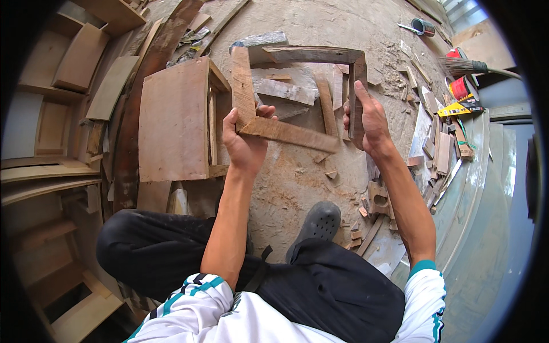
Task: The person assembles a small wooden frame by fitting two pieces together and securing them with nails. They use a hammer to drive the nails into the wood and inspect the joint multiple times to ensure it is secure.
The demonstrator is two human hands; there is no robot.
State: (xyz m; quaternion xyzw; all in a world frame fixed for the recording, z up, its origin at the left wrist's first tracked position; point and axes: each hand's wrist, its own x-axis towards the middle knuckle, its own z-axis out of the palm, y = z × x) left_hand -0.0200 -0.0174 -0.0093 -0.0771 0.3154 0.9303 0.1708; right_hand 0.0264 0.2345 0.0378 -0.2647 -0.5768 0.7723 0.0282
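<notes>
My left hand (246, 140) is closed around the corner of an L-shaped wooden piece (289, 134). One arm of that piece rises upward and the other stretches to the right, its end blurred. A second L-shaped wooden piece (314, 55), darker and greyer, is gripped in my right hand (369, 120) by its upright arm. Its other arm reaches left across the top, near the upper end of the left piece. Held facing each other, the two pieces outline a rough rectangle, with gaps visible between their ends.
A plywood box (174, 120) stands at left, beside wooden cabinets (80, 57). Concrete blocks (286, 91) lie beyond my hands. Wood offcuts (443, 151), a yellow-marked tool (460, 108), a brush (460, 66) and a can (423, 27) are at right. My grey clog (320, 223) is below.
</notes>
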